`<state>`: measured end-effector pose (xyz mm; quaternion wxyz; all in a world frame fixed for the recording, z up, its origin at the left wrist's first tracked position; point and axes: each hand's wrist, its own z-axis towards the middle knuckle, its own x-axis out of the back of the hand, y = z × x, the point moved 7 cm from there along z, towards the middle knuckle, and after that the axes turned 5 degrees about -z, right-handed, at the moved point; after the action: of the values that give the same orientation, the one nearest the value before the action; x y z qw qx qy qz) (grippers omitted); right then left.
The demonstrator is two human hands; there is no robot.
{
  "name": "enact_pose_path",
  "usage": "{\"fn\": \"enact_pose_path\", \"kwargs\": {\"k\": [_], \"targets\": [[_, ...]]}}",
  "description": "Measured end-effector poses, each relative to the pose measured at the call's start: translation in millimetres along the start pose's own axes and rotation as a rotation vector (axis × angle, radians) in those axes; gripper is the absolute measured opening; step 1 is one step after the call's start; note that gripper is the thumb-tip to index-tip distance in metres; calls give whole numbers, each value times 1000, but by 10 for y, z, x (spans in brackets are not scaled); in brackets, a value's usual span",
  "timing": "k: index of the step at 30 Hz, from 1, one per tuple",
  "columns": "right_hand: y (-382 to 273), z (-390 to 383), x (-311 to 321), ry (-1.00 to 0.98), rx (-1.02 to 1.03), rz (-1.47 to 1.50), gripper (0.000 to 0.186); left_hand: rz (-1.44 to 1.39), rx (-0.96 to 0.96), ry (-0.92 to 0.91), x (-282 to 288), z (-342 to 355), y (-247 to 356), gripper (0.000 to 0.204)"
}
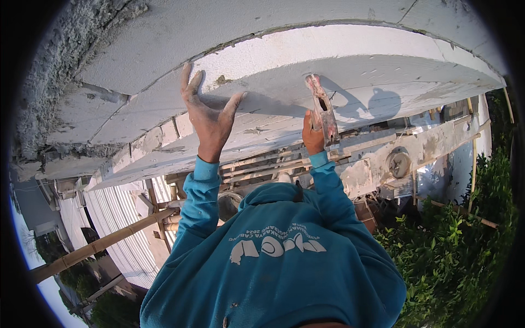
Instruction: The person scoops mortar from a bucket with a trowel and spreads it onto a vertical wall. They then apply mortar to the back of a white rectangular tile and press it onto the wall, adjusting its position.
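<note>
My left hand [212,117] has its fingers spread, fingertips at the edge of a bright white block course [284,52] in a wall of pale lightweight blocks. Grey dust coats its fingers. To the right, my right hand [313,134] is closed around the lower part of what looks like a short spirit level [326,112], reddish, caked with mortar and with an oblong opening. Its upper end lies at the wall face [372,71]; I cannot tell whether it touches. Part of the grip is hidden behind the tool.
Rough mortar [49,82] covers the upper left. Bamboo poles [104,240] cross at lower left, near a corrugated sheet roof [123,229]. Below the wall are scaffold poles [262,167], a ledge bearing a round bucket [398,162], and leafy shrubs [448,251] at right.
</note>
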<state>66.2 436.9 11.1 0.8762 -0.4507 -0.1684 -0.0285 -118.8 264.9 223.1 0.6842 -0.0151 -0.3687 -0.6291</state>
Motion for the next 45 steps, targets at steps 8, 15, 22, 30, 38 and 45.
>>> {"fn": "enact_pose_path", "kwargs": {"k": [8, 15, 22, 30, 38, 45], "targets": [[204, 167, -131, 75, -511, 304, 33, 45, 12, -1, -45, 36, 24, 90], [-58, 341, 266, 397, -572, 987, 28, 41, 134, -22, -31, 27, 64, 90], [243, 664, 175, 166, -797, 891, 30, 138, 101, -17, -87, 44, 62, 87], [226, 1023, 365, 243, -850, 1124, 43, 127, 74, -34, -51, 48, 182, 88], [200, 1124, 740, 498, -763, 1144, 42, 127, 44, -28, -110, 45, 164, 92], [172, 1133, 603, 340, -823, 1156, 40, 84, 100, -17, 11, 18, 127, 93]]}}
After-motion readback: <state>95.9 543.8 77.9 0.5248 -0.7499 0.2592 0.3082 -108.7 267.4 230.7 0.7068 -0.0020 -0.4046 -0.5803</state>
